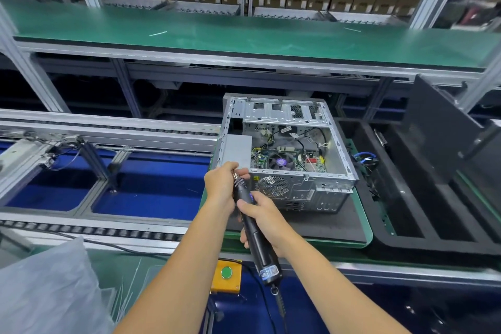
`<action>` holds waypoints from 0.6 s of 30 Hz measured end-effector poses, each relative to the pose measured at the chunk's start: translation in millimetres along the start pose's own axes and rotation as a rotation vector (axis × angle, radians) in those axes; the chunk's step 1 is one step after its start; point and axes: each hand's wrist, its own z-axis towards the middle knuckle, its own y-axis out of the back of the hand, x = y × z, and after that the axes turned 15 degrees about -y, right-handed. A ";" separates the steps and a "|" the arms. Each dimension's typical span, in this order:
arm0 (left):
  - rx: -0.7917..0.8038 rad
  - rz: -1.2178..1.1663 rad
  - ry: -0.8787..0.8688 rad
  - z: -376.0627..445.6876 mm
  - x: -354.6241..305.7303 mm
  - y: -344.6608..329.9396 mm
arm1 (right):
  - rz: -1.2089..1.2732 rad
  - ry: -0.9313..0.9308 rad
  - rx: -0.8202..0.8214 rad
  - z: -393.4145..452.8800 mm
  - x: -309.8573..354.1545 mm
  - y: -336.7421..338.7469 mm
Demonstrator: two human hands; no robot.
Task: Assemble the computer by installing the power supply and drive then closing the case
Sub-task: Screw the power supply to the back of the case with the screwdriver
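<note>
An open grey computer case [287, 192] lies on its side on a black mat, motherboard and fan facing up. A grey power supply [236, 150] sits in its near left corner. My right hand [264, 221] grips the body of a black electric screwdriver [256, 236] that points up and away at the case's rear left corner. My left hand [221, 184] is closed around the screwdriver's metal tip end, right against that corner. The bit itself is hidden by my fingers.
A black side panel [439, 127] leans in a black foam tray [423, 228] on the right. A yellow box with a green button [226, 275] sits near my forearms. A conveyor frame [108, 141] runs left; a plastic bag [46, 287] lies at the lower left.
</note>
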 end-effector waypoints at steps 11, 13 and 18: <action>-0.087 -0.005 -0.088 18.7 -15.6 -1.1 | -0.024 -0.023 0.204 -1.5 7.1 -5.0; -0.071 -0.003 -0.077 21.2 -16.7 -1.1 | -0.003 -0.007 0.180 -1.0 5.0 -8.3; 0.075 0.055 -0.003 22.1 -11.6 2.1 | 0.035 0.011 0.066 1.1 -5.7 -19.0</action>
